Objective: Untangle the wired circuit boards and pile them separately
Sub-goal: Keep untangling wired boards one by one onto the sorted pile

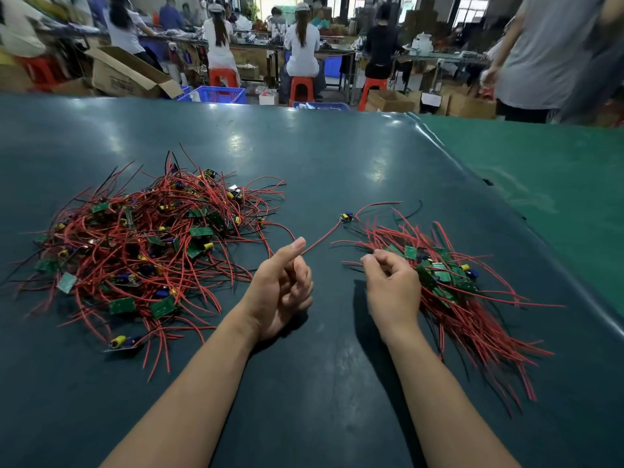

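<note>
Centrally, a red wire [320, 238] is pinched by the left hand [282, 292]; its board [345, 217] lies between piles. Wires of the right pile [449, 285] are pinched by the right hand [391, 285]; the tangled pile [141, 244] lies toward the desk's [304, 157] left edge.

Factory assembly floor, seated workers [301, 45] at benches [314, 49], cardboard boxes [128, 74]

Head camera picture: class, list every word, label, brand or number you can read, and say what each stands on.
No text can be read for certain.
Open brown cardboard box behind the table: grey print on its side, too blurred to read.
Small green circuit boards in the red-wire piles: any markings too small to read.
Dark green table mat: no print visible.
</note>
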`<state>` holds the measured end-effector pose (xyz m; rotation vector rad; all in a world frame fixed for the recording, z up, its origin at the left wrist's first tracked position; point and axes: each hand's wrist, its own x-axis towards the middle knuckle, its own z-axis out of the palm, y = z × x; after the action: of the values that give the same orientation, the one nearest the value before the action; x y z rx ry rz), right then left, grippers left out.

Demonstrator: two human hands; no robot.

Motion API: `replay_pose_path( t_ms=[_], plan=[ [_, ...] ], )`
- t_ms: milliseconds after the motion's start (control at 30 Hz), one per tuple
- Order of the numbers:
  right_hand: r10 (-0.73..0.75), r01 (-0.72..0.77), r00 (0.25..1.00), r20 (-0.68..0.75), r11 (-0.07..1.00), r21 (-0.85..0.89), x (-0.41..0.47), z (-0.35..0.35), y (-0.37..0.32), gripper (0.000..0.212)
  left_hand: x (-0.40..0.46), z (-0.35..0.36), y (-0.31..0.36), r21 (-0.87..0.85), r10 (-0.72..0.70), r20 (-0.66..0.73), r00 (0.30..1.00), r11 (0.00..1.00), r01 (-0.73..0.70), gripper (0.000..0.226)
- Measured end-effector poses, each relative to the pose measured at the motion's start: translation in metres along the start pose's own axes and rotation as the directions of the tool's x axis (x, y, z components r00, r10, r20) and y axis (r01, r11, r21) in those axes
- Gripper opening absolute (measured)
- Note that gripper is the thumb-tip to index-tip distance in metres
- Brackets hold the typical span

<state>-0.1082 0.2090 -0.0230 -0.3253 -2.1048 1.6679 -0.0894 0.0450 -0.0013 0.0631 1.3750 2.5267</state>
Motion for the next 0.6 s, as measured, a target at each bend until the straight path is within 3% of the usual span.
replay_pose_path(
  t_ms=[167, 333, 467, 600],
  plan=[
    [-0.012, 0.008, 0.997, -0.076, 0.999, -0.053, 0.009, -0.005, 0.001, 0.015, 0.0, -0.001, -0.001, 0.016, 0.0, -0.006, 1.0, 1.0, 0.0, 0.043],
    [-0.205, 0.208, 0.978, 0.039, 0.968, -0.138, -0.006, -0.002, -0.003, 0.011, -0.001, -0.002, -0.002, 0.035, 0.037, -0.041, 0.998, 0.999, -0.036, 0.041],
    [-0.249, 0.285, 0.949, 0.191, 0.94, -0.19, -0.012, 0.001, -0.005, 0.011, -0.001, -0.003, -0.005, 0.06, 0.145, -0.207, 0.967, 0.989, -0.136, 0.043],
    [-0.178, 0.204, 0.97, 0.168, 0.967, -0.155, -0.008, 0.001, -0.005, 0.014, 0.002, -0.008, -0.007, 0.187, 0.32, -0.427, 0.845, 0.946, -0.264, 0.051]
  ],
)
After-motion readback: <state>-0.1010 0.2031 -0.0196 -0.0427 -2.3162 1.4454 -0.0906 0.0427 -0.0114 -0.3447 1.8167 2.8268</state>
